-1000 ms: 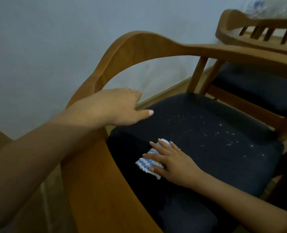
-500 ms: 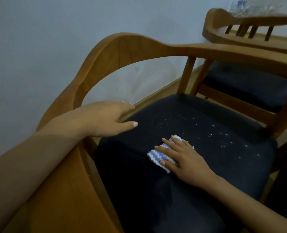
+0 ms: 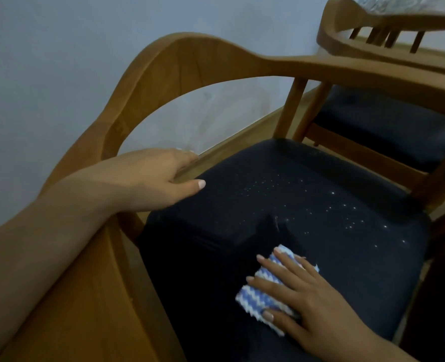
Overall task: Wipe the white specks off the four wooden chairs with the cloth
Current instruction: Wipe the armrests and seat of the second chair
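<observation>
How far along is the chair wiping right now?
Early. The near part of the seat cushion looks speck-free. The right hand presses the zigzag cloth flat there; the left hand rests on the seat's edge. White specks dot the far half; the chair behind is too dim to judge.

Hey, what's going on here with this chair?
A person is wiping the dark seat cushion of a wooden chair. The right hand presses a blue-and-white cloth flat on the near part of the cushion. The left hand rests at the cushion's left edge. White specks dot the cushion beyond the cloth, not yet wiped. A second chair stands behind.
</observation>
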Available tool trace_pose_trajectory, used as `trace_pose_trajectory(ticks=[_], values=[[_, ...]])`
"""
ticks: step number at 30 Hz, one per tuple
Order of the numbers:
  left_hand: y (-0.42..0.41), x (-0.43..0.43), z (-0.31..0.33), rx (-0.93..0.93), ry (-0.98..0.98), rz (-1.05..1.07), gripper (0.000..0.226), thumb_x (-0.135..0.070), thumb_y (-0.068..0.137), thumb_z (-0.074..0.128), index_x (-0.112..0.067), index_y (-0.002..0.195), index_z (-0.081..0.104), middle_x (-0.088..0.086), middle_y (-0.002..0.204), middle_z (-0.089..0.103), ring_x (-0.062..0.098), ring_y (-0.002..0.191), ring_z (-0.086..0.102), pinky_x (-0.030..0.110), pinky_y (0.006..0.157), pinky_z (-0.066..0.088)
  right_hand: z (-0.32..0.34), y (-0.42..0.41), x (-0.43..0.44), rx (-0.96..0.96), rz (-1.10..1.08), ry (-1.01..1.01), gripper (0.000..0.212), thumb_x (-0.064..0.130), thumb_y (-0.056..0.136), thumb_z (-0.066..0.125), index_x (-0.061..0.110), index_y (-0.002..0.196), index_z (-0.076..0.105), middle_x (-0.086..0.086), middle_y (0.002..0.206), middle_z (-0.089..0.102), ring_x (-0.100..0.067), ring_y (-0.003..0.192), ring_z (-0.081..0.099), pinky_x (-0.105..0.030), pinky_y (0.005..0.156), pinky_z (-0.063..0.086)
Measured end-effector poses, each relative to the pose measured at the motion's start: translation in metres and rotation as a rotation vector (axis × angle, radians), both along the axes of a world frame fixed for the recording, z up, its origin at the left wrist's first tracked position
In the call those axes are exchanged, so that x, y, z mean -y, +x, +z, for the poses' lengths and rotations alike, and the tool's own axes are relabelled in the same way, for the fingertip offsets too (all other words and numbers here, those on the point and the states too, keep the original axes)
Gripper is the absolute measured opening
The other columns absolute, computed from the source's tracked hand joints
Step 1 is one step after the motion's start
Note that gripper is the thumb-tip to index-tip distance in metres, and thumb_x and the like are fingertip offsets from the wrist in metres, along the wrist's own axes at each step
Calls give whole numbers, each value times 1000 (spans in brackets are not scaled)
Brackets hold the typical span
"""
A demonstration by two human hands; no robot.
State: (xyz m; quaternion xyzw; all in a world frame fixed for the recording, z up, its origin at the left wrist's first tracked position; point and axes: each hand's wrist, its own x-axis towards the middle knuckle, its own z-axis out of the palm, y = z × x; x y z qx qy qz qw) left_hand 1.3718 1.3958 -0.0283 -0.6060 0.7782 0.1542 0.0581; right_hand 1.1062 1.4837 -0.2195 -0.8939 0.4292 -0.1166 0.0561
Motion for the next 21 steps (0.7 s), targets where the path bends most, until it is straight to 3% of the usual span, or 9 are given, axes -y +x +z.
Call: trace_pose_trajectory(ticks=[4,6,8,10,14,18,21], values=[[-1,0,4,-27,7,8,57,-53,92,37,-36,145,25,-12,143,41,0,87,48,12,74,38,1,8,11,-10,53,-10,44,61,99,27,50,141,35,14,154,31,-15,145,23,-37,113,26],[-2,-1,5,-20,13,12,59,-54,92,36,-35,146,23,-12,144,39,2,98,50,16,82,40,-1,20,22,-13,75,3,44,61,99,27,50,141,35,13,155,29,-16,146,20,-38,112,20],[-1,-2,4,3,10,13,62,-55,92,35,-34,148,18,-12,150,31,9,126,41,24,98,35,-3,35,36,-19,101,20,46,61,98,27,48,141,36,10,155,29,-19,146,19,-42,113,15],[-1,-3,3,10,5,8,64,-56,92,35,-34,149,16,-12,153,27,10,138,28,27,106,30,-3,50,50,-6,132,64,47,61,97,27,46,141,37,8,156,28,-20,146,16,-41,114,9],[-2,-4,4,10,-25,-5,63,-55,92,34,-33,148,16,-11,153,25,11,140,23,28,108,27,-3,78,80,37,173,158,55,63,94,24,43,144,33,4,159,19,-21,148,2,-42,118,1],[-3,-6,5,63,-41,-30,70,-57,92,32,-31,150,4,-11,158,6,10,145,3,29,114,13,-4,106,109,41,147,147,58,61,92,22,40,145,33,1,160,18,-23,148,3,-38,117,-4],[-3,-8,5,75,-29,-56,71,-58,91,29,-32,150,0,-13,158,0,8,144,-4,28,114,8,-6,129,134,60,105,138,59,59,93,25,35,145,37,-1,158,24,-26,148,9,-43,118,1]])
